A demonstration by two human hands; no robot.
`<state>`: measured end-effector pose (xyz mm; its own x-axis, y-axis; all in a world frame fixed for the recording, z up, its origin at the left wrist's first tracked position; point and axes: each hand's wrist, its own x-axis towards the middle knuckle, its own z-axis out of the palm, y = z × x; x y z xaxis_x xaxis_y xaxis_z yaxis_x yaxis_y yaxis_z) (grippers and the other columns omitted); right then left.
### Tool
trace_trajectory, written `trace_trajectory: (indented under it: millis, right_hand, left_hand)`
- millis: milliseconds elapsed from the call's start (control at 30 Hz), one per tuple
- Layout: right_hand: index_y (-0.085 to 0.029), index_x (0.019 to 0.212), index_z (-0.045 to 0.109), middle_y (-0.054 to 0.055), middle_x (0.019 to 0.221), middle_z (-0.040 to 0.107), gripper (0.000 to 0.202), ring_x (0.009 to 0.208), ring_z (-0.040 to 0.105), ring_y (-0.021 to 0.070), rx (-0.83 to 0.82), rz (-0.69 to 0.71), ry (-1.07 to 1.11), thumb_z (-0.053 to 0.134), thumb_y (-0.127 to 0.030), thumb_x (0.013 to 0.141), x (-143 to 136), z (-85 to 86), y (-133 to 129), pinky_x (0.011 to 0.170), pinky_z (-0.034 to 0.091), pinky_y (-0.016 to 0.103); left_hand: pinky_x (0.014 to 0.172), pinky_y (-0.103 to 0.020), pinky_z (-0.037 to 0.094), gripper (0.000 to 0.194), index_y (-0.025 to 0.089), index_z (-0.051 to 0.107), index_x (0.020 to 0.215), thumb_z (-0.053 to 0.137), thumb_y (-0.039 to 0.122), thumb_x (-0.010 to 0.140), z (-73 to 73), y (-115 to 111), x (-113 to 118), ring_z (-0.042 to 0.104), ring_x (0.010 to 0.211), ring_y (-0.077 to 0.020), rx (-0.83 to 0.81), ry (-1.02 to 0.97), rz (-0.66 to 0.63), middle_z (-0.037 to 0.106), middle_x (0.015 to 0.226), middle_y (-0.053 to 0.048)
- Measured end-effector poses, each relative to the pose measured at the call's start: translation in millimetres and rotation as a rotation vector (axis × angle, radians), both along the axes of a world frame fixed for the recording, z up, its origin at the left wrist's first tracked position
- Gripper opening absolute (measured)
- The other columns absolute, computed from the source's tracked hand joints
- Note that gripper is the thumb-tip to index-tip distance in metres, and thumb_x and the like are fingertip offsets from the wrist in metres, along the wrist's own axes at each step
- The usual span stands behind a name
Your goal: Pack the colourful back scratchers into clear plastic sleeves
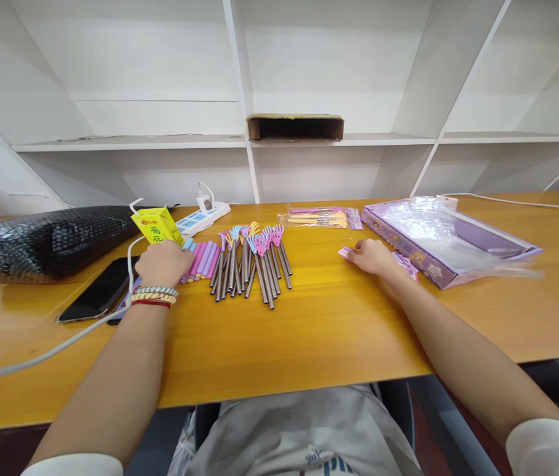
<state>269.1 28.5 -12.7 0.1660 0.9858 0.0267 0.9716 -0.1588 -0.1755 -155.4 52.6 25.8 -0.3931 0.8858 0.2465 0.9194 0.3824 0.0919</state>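
Observation:
My left hand, with bracelets at the wrist, is closed beside a tilted yellow drink carton and a row of pink and purple tube handles. Its fingertips are hidden beneath it, so what they grip cannot be made out. My right hand pinches a small pink card just above the table. More pink printed cards lie partly behind that wrist. Between the hands is a loose pile of metal rods with coloured claw-shaped heads, the heads pointing away from me.
Clear packets with pink and yellow pieces lie at the back. To the right is an open purple box with clear plastic. A phone, white cable, power strip and black bubble-wrapped bundle occupy the left.

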Motion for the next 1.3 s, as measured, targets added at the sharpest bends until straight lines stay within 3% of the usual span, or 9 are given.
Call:
trace_trajectory:
  millis: [167, 267, 367, 500, 700, 1067, 1200, 1300]
  right_hand:
    - [-0.013, 0.096, 0.066, 0.019, 0.096, 0.066, 0.055, 0.091, 0.061, 0.0295, 0.032, -0.011, 0.030, 0.042, -0.060, 0.080, 0.6, -1.5, 1.0, 0.069, 0.042, 0.031]
    - [-0.013, 0.101, 0.065, 0.019, 0.098, 0.065, 0.056, 0.094, 0.061, 0.0295, 0.036, -0.003, 0.046, 0.043, -0.060, 0.080, 1.0, -2.7, 1.3, 0.071, 0.042, 0.031]
    - [-0.013, 0.107, 0.062, 0.018, 0.101, 0.065, 0.057, 0.097, 0.060, 0.0292, 0.051, 0.014, 0.062, 0.043, -0.059, 0.080, 1.0, -3.5, 1.1, 0.073, 0.042, 0.031]
    - [-0.014, 0.110, 0.061, 0.017, 0.101, 0.065, 0.056, 0.098, 0.060, 0.0284, 0.084, 0.024, 0.066, 0.044, -0.058, 0.080, 0.3, -3.3, 0.1, 0.076, 0.041, 0.031]
    - [-0.014, 0.112, 0.059, 0.016, 0.100, 0.066, 0.057, 0.098, 0.060, 0.0276, 0.092, 0.022, 0.068, 0.044, -0.059, 0.080, -1.5, -0.6, -1.6, 0.075, 0.041, 0.030]
    - [-0.016, 0.106, 0.062, 0.014, 0.097, 0.067, 0.051, 0.093, 0.061, 0.0273, 0.106, 0.055, 0.054, 0.044, -0.057, 0.081, -2.6, -3.3, -0.9, 0.073, 0.041, 0.031]
    - [-0.015, 0.107, 0.062, 0.013, 0.095, 0.067, 0.045, 0.093, 0.061, 0.0253, 0.160, 0.076, 0.071, 0.048, -0.050, 0.081, -3.3, -3.0, -0.9, 0.075, 0.041, 0.029]
    - [-0.015, 0.105, 0.062, 0.009, 0.090, 0.068, 0.037, 0.086, 0.061, 0.0205, 0.232, 0.182, 0.158, 0.050, -0.041, 0.081, -8.9, 1.3, -5.6, 0.074, 0.040, 0.027]
  left_hand:
    - [0.071, -0.044, 0.043, 0.041, 0.006, 0.058, 0.097, 0.032, 0.036, 0.083, -4.3, 0.7, 11.9, 0.059, 0.086, -0.0360, 0.179, -0.013, -0.160, 0.062, 0.091, -0.024]
    - [0.069, -0.042, 0.043, 0.046, 0.005, 0.053, 0.107, 0.026, 0.036, 0.086, -10.3, -2.8, 33.0, 0.060, 0.085, -0.0347, 0.168, -0.071, -0.244, 0.063, 0.091, -0.023]
    - [0.067, -0.040, 0.043, 0.049, 0.011, 0.059, 0.096, 0.025, 0.045, 0.086, -15.8, -10.6, 55.0, 0.060, 0.082, -0.0331, 0.115, -0.067, -0.322, 0.065, 0.086, -0.019]
    - [0.064, -0.040, 0.043, 0.048, 0.012, 0.061, 0.092, 0.033, 0.049, 0.082, -16.4, -22.8, 71.6, 0.061, 0.078, -0.0333, 0.129, 0.103, -0.361, 0.065, 0.079, -0.016]
    - [0.068, -0.040, 0.043, 0.046, 0.010, 0.064, 0.085, 0.036, 0.045, 0.080, -12.6, -28.2, 74.4, 0.061, 0.078, -0.0325, 0.115, 0.241, -0.366, 0.064, 0.076, -0.018]
    - [0.062, -0.038, 0.043, 0.045, 0.010, 0.066, 0.083, 0.035, 0.043, 0.079, -20.8, -23.4, 76.3, 0.061, 0.075, -0.0319, -0.027, 0.168, -0.393, 0.065, 0.080, -0.020]
    - [0.060, -0.037, 0.041, 0.043, 0.011, 0.064, 0.080, 0.033, 0.040, 0.082, -17.2, -24.9, 77.1, 0.060, 0.070, -0.0308, 0.083, 0.128, -0.387, 0.064, 0.074, -0.018]
    - [0.057, -0.033, 0.038, 0.043, 0.014, 0.060, 0.075, 0.032, 0.046, 0.084, -12.8, -30.7, 82.2, 0.058, 0.063, -0.0248, 0.182, -0.018, -0.518, 0.060, 0.065, -0.011]
